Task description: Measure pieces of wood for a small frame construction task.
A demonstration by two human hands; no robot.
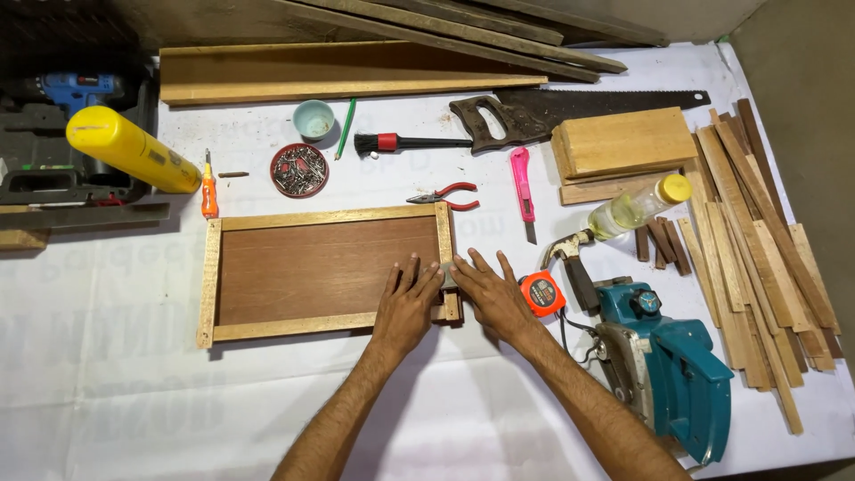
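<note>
We see the wooden frame (325, 272) lying flat on the white-covered counter (134, 392). Our left hand (405, 303) presses its dark panel, fingers spread, grip holding nothing. Our right hand (490, 294) rests at the frame's right corner, perhaps pinching a small metal piece; an orange tape measure (541, 293) lies just beside.

1. Table (134, 374) w/ white cloth cover.
2. Centre: shallow wooden tray frame (325, 273), dark panel, pale rim strips.
3. Above it: round tin of nails (299, 169), small pale cup (313, 118), green pencil (346, 128), black brush (411, 142), red-handled pliers (448, 195), orange screwdriver (208, 189).
4. Top: long plank (338, 71), handsaw (570, 111), wood block (623, 142).
5. Right: pink utility knife (524, 189), oil bottle w/ yellow cap (639, 207), hammer (570, 263), orange tape measure (542, 293), teal power planer (663, 356), pile of wood strips (766, 258).
6. Left: tool case (62, 169) w/ blue drill.
</note>
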